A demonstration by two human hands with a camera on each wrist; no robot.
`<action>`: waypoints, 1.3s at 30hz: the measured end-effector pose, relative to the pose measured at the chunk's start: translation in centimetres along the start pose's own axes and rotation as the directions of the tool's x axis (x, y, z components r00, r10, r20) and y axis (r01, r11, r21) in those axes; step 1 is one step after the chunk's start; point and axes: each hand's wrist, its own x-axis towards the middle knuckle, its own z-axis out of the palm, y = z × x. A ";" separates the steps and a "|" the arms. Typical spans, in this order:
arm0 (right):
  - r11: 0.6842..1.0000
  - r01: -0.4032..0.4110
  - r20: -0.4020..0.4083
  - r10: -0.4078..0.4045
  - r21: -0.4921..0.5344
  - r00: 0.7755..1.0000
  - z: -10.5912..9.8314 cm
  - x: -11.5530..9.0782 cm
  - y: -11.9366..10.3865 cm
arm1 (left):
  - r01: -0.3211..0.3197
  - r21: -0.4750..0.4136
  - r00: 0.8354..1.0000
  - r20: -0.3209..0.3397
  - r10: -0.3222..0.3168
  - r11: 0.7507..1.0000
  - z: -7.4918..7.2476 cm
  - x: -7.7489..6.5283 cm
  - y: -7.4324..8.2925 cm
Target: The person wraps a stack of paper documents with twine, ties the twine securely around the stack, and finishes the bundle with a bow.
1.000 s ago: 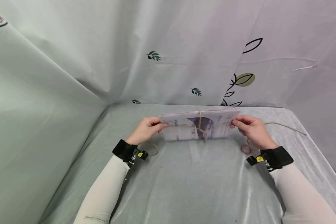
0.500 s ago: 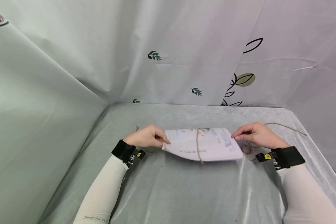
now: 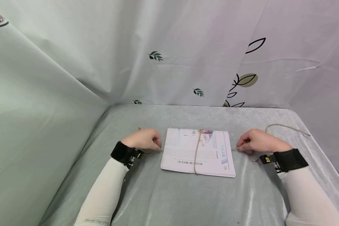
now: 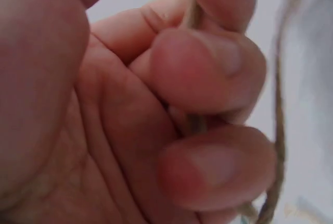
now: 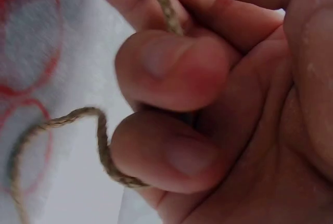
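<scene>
One stack of folded newspaper (image 3: pixel 209 153) lies flat near the middle of the table (image 3: pixel 197 201), slightly askew, printed side up. A strand of twine (image 3: pixel 196 153) crosses its top from the far edge to the near edge, a little slanted. Just off the stack's left side, the left hand (image 3: pixel 144 139) pinches twine in curled fingers; just off the right side, the right hand (image 3: pixel 261 140) does likewise, more twine bending out from its fingers. Short pieces seem to run from both hands to the stack's sides; whether they join beneath is hidden. To do this well, I judge, both hands should stay low and level and pull evenly, so the stack does not slide, with the sideways run square to the crossing strand and midway between the near and far edges. Farther right, a loose end (image 3: pixel 289 127) lies curved on the table; past its far edge hangs a leaf-printed drape (image 3: pixel 169 40).
</scene>
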 end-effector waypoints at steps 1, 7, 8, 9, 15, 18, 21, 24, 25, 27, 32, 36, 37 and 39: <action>1.000 -0.007 -0.007 0.007 -0.026 1.000 -0.1 -0.2 -0.2 | 0.018 0.015 1.000 -0.019 -0.018 1.000 -0.3 -0.3 -0.1; 0.992 -0.047 -0.037 0.043 -0.113 0.998 -1.0 -1.4 -0.9 | 0.089 0.056 0.986 -0.146 -0.080 0.994 -2.7 -2.5 -0.8; 0.991 -0.047 -0.047 0.041 -0.129 0.998 -1.2 -1.5 -0.9 | 0.097 0.056 0.982 -0.170 -0.086 0.994 -3.1 -2.9 -1.0; 0.986 -0.054 -0.063 0.045 -0.156 0.997 -1.3 -1.6 -0.9 | 0.104 0.051 0.977 -0.191 -0.093 0.993 -3.5 -3.2 -1.2; 0.960 -0.074 -0.143 0.036 -0.271 0.989 -2.0 -2.2 -0.5 | 0.135 0.022 0.943 -0.311 -0.121 0.991 -5.3 -5.2 -2.2; 0.954 -0.072 -0.161 0.026 -0.291 0.987 -2.3 -2.4 -0.3 | 0.174 0.047 0.903 -0.406 -0.140 0.984 -5.9 -6.1 -2.3; 0.955 -0.073 -0.163 0.026 -0.286 0.986 -2.5 -2.4 -0.2 | 0.221 0.075 0.831 -0.536 -0.148 0.972 -6.3 -7.2 -2.1; 0.955 -0.077 -0.160 0.031 -0.285 0.987 -2.5 -2.3 -0.1 | 0.260 0.112 0.729 -0.674 -0.119 0.959 -6.5 -8.1 -2.0; 0.955 -0.080 -0.159 0.035 -0.284 0.987 -2.5 -2.2 0.0 | 0.270 0.119 0.694 -0.712 -0.107 0.956 -6.5 -8.4 -2.0; 0.956 -0.081 -0.155 0.038 -0.282 0.987 -2.4 -2.1 0.1 | 0.283 0.131 0.632 -0.771 -0.081 0.950 -6.5 -8.6 -2.0; 0.959 -0.091 -0.151 0.051 -0.269 0.987 -2.3 -1.9 0.4 | 0.305 0.081 0.541 -0.835 -0.103 0.949 -6.4 -8.3 -2.1; 0.961 -0.096 -0.146 0.059 -0.260 0.987 -2.0 -1.7 0.6 | 0.236 -0.030 0.546 -0.823 -0.158 0.971 -6.0 -7.5 -2.3; 0.961 -0.097 -0.143 0.061 -0.258 0.988 -2.0 -1.6 0.6 | 0.205 -0.052 0.557 -0.815 -0.160 0.977 -5.8 -7.2 -2.2; 0.963 -0.098 -0.137 0.064 -0.253 0.988 -1.9 -1.5 0.6 | 0.125 -0.095 0.574 -0.805 -0.150 0.988 -5.4 -6.5 -1.9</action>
